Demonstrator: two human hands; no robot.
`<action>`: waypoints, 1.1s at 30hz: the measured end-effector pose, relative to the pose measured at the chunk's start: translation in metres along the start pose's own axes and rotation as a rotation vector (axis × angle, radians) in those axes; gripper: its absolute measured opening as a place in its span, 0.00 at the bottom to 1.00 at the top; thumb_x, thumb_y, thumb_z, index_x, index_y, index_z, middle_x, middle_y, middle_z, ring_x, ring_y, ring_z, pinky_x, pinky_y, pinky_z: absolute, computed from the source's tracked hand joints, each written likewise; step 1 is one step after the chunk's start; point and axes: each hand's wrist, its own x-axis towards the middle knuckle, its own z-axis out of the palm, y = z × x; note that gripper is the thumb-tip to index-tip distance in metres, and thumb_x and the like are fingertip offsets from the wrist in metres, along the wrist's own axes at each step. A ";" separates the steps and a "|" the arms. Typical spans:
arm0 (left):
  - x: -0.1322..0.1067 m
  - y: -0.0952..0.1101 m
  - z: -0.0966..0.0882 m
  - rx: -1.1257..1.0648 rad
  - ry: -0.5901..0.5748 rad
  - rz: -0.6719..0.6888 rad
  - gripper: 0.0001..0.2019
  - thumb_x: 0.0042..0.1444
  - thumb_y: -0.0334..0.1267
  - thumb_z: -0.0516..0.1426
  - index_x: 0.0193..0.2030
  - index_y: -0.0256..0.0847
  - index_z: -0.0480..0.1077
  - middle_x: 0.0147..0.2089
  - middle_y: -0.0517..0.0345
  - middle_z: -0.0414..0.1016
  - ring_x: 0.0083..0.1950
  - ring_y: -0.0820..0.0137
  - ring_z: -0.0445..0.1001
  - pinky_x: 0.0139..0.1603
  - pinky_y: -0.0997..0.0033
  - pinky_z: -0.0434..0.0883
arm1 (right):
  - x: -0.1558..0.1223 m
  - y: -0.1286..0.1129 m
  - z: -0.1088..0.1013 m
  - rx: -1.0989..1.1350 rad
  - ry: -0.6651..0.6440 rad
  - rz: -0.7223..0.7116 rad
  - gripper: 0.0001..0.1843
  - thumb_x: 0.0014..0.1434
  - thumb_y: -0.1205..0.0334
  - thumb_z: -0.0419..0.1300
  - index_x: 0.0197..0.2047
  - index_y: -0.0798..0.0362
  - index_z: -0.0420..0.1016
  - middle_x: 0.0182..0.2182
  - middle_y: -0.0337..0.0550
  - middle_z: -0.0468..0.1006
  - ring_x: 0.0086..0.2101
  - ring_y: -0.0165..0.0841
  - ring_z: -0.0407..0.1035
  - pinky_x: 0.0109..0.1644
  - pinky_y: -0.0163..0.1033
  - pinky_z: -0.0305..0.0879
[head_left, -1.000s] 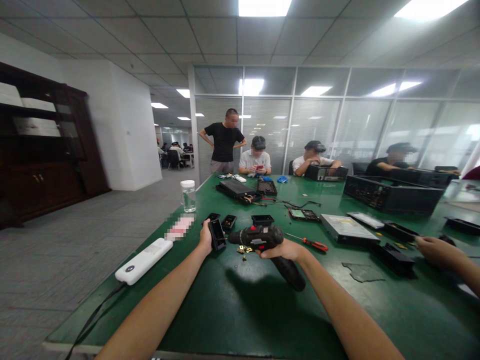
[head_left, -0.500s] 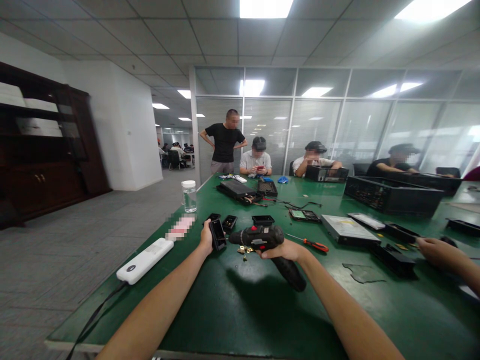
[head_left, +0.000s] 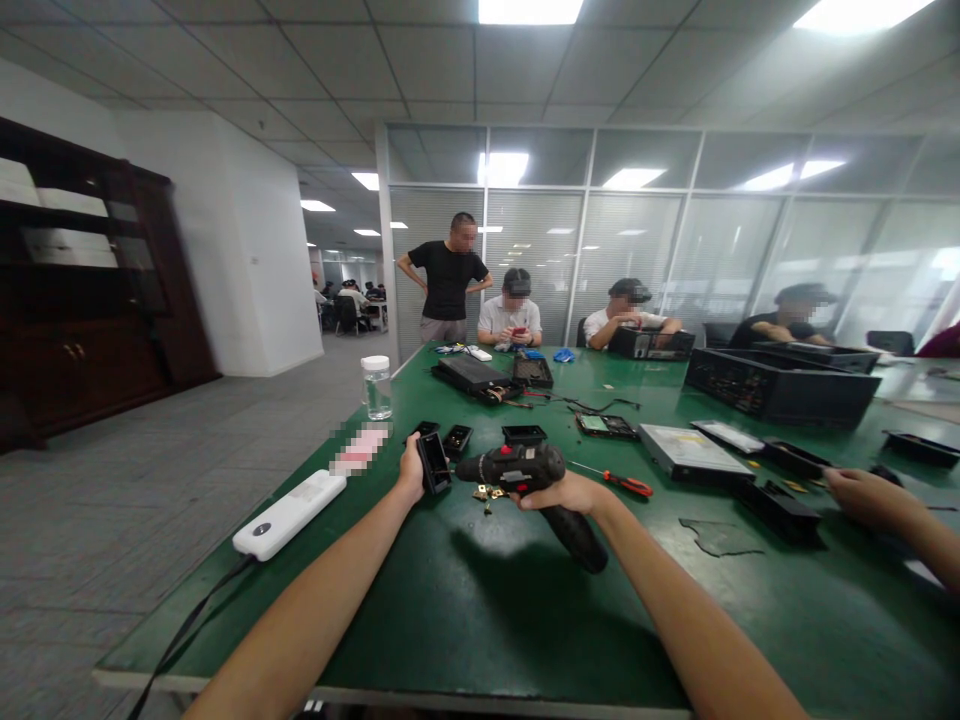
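Note:
My left hand (head_left: 411, 472) is closed round a small black box-shaped part (head_left: 434, 463), held upright on the green table (head_left: 480, 620). My right hand (head_left: 564, 493) grips a black and red cordless drill (head_left: 525, 470) whose nose points left at that part, almost touching it. Small brass-coloured bits (head_left: 489, 492) lie on the table under the drill's nose. Behind them sit other small black parts (head_left: 456, 440) and a black tray-like piece (head_left: 523, 435).
A white power bank (head_left: 289, 514) with a cable lies at left, a clear jar (head_left: 376, 387) beyond it. A red-handled screwdriver (head_left: 621, 483), a flat drive (head_left: 690, 453) and black computer cases (head_left: 780, 388) lie right. Another person's hand (head_left: 862, 495) rests at right. Several people sit at the far end.
Almost nothing has changed: both hands keep their grip and place. The view has shifted slightly.

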 end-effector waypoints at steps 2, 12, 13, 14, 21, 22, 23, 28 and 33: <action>0.000 0.000 0.000 -0.002 -0.010 -0.003 0.18 0.42 0.51 0.48 0.28 0.35 0.64 0.18 0.55 0.67 0.21 0.64 0.70 0.19 0.64 0.67 | 0.000 0.001 0.000 -0.001 0.002 0.013 0.14 0.44 0.61 0.57 0.34 0.61 0.64 0.29 0.41 0.65 0.32 0.27 0.59 0.39 0.34 0.57; -0.001 0.002 0.001 -0.015 -0.015 -0.039 0.17 0.43 0.50 0.48 0.28 0.35 0.64 0.18 0.55 0.67 0.21 0.64 0.70 0.18 0.65 0.67 | 0.000 0.004 -0.002 -0.026 -0.001 0.035 0.15 0.44 0.61 0.57 0.35 0.61 0.65 0.31 0.41 0.65 0.33 0.27 0.60 0.40 0.34 0.57; -0.001 0.002 0.000 -0.013 -0.014 -0.037 0.17 0.43 0.50 0.48 0.28 0.35 0.63 0.18 0.56 0.67 0.21 0.64 0.70 0.19 0.64 0.67 | 0.000 0.004 -0.001 -0.024 -0.002 0.033 0.15 0.44 0.61 0.57 0.35 0.60 0.65 0.31 0.41 0.65 0.32 0.27 0.60 0.40 0.34 0.57; -0.001 0.001 0.001 -0.013 -0.014 -0.035 0.17 0.43 0.50 0.48 0.27 0.35 0.63 0.18 0.56 0.67 0.21 0.64 0.70 0.19 0.64 0.67 | 0.000 0.004 -0.001 -0.025 0.003 0.034 0.15 0.44 0.61 0.57 0.35 0.60 0.65 0.30 0.41 0.65 0.32 0.27 0.60 0.39 0.34 0.57; -0.003 0.003 0.003 -0.037 -0.006 -0.054 0.17 0.44 0.49 0.48 0.28 0.35 0.64 0.19 0.56 0.67 0.21 0.66 0.69 0.18 0.68 0.66 | 0.000 0.000 -0.002 -0.015 -0.003 0.042 0.15 0.44 0.61 0.57 0.35 0.61 0.65 0.30 0.42 0.65 0.32 0.27 0.59 0.40 0.34 0.57; -0.004 0.003 0.003 -0.043 0.002 -0.064 0.17 0.44 0.48 0.48 0.28 0.35 0.64 0.19 0.56 0.67 0.21 0.66 0.69 0.18 0.68 0.66 | 0.000 -0.001 -0.001 -0.011 -0.008 0.036 0.15 0.44 0.61 0.57 0.35 0.61 0.65 0.30 0.42 0.65 0.32 0.27 0.59 0.40 0.34 0.57; -0.004 0.004 0.003 -0.049 0.003 -0.072 0.17 0.44 0.48 0.47 0.28 0.34 0.64 0.19 0.55 0.67 0.21 0.66 0.69 0.18 0.68 0.66 | 0.000 -0.001 -0.001 -0.009 -0.010 0.030 0.15 0.44 0.61 0.57 0.34 0.61 0.65 0.30 0.41 0.65 0.32 0.27 0.59 0.40 0.34 0.57; -0.004 0.004 0.003 -0.028 -0.002 -0.062 0.17 0.43 0.49 0.48 0.28 0.35 0.64 0.19 0.56 0.67 0.21 0.66 0.70 0.19 0.67 0.66 | 0.000 0.004 -0.002 -0.010 0.007 0.029 0.15 0.44 0.61 0.57 0.36 0.61 0.64 0.31 0.42 0.65 0.33 0.28 0.60 0.41 0.35 0.56; -0.005 0.004 0.003 -0.020 -0.002 -0.038 0.17 0.43 0.49 0.49 0.28 0.35 0.64 0.19 0.55 0.67 0.21 0.64 0.70 0.19 0.66 0.66 | 0.000 0.008 -0.003 -0.018 0.008 0.030 0.17 0.44 0.61 0.58 0.38 0.60 0.64 0.32 0.42 0.66 0.33 0.28 0.60 0.41 0.36 0.57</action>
